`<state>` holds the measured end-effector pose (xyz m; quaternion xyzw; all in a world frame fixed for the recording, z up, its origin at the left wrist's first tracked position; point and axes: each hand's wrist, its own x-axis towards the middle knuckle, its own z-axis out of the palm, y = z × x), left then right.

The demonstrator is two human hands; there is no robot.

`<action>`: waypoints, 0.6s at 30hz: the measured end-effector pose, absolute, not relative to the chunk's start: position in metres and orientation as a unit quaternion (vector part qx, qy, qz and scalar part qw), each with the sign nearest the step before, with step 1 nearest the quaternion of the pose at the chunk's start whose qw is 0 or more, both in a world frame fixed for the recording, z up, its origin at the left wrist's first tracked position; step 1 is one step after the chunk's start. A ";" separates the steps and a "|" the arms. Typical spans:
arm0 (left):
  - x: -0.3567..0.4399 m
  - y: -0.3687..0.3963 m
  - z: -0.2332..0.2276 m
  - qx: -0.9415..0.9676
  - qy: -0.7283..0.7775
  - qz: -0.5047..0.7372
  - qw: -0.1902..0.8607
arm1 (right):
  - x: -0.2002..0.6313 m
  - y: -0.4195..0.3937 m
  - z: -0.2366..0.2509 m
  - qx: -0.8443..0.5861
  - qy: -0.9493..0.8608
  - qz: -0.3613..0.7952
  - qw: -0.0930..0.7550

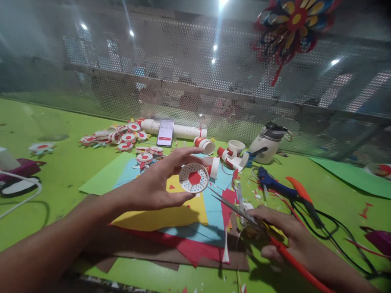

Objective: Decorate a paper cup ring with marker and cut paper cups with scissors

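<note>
Gripping a dotted disc (194, 179) are the left fingers (181, 200); scissors (278, 246), the right fingers (270, 215) — phone (165, 135) writing unreadable.

"What is cut off by the edges?"

"The left forearm (57, 243) and a white object (1, 159) are cut off at the left, a green sheet (355, 177) at the right. The hanging flower (296, 19) is clipped along the top."

"And what is hidden or blurred?"

"The far side of the disc (194, 178) is hidden; the scissors (237, 210) are partly covered by the right hand (296, 237). The text on the phone (165, 133) is too small to be read. Whatever lies beyond the mesh screen (178, 52) is blurred."
</note>
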<state>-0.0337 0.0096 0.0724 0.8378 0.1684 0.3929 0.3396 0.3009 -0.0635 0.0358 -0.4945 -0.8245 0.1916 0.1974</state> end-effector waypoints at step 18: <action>-0.027 0.013 0.061 0.768 0.116 0.369 0.510 | 0.294 -0.074 0.029 -0.450 -0.858 0.091 0.230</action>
